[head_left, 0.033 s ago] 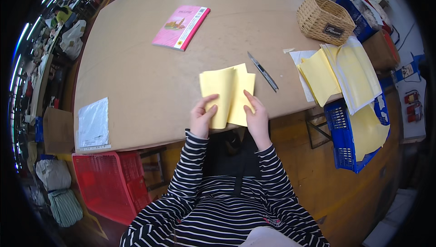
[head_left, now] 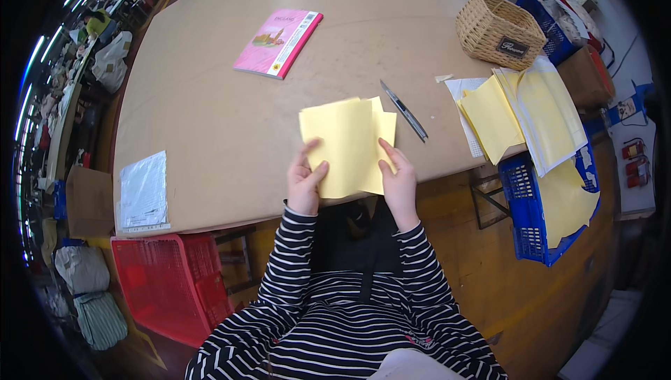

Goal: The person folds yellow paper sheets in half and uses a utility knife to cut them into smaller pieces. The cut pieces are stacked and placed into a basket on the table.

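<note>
Several pale yellow paper sheets (head_left: 340, 146) are held over the table's near edge, one lying over others that stick out at the right. My left hand (head_left: 305, 183) grips their left side, thumb in front and fingers partly hidden along the edge. At the right edge, my right hand (head_left: 398, 181) pinches the sheets between thumb and fingers. Just beyond them to the right lies a utility knife (head_left: 404, 110) with a grey handle. Farther off on the left, a pink book (head_left: 278, 42) lies flat.
A wicker basket (head_left: 482, 34) stands at the far right. More yellow sheets (head_left: 493, 118) hang over the right edge above a blue crate (head_left: 528, 219). A white plastic packet (head_left: 144, 188) lies at the left corner, with a red crate (head_left: 161, 275) below.
The front yellow sheet, curled earlier, now lies flatter and spreads wider across the others. My left hand has shifted slightly left, and my right hand a little to the right.
</note>
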`<state>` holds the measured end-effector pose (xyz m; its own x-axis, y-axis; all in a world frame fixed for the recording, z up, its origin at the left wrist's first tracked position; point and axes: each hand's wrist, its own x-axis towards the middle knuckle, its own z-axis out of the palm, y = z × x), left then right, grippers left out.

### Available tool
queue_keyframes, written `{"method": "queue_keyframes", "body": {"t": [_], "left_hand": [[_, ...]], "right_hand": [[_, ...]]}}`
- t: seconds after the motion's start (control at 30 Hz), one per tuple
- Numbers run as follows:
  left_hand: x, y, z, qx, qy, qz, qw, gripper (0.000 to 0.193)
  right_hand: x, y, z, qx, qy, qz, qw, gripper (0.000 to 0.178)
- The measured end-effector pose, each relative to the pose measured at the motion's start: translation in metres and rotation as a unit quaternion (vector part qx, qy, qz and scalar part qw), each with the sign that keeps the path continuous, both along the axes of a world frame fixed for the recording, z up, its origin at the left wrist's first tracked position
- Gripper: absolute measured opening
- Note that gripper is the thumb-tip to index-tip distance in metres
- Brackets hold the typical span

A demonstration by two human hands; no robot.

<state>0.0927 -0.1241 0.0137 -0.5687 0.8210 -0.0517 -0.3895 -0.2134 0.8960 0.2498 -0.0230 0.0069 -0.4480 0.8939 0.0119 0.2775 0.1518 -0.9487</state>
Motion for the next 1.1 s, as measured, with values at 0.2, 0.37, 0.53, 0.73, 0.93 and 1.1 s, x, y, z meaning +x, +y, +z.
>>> {"method": "queue_keyframes", "body": {"t": [0.2, 0.37, 0.53, 0.73, 0.93, 1.1], "left_hand": [[-0.017, 0.016, -0.01, -0.006, -0.003, -0.01, 1.0, 0.055], [-0.008, 0.038, -0.043, -0.172, 0.215, 0.011, 0.961, 0.055], [0.004, 0.043, -0.019, -0.012, 0.057, -0.007, 0.998, 0.05], [0.006, 0.035, -0.012, 0.104, 0.104, -0.068, 0.987, 0.04], [0.012, 0.041, -0.035, -0.016, 0.124, -0.069, 0.99, 0.043], [-0.036, 0.064, -0.061, -0.04, 0.063, -0.076, 0.994, 0.044]], "right_hand": [[-0.005, -0.003, 0.004, -0.04, 0.199, -0.053, 0.978, 0.061], [-0.012, -0.02, -0.003, -0.008, 0.163, -0.09, 0.983, 0.051], [-0.003, -0.021, 0.003, 0.007, 0.184, -0.033, 0.982, 0.041], [0.002, -0.009, -0.001, 0.181, 0.152, -0.011, 0.972, 0.018], [-0.001, -0.009, -0.015, 0.066, 0.12, -0.038, 0.99, 0.028], [0.03, 0.032, 0.008, 0.257, -0.013, -0.141, 0.956, 0.048]]}}
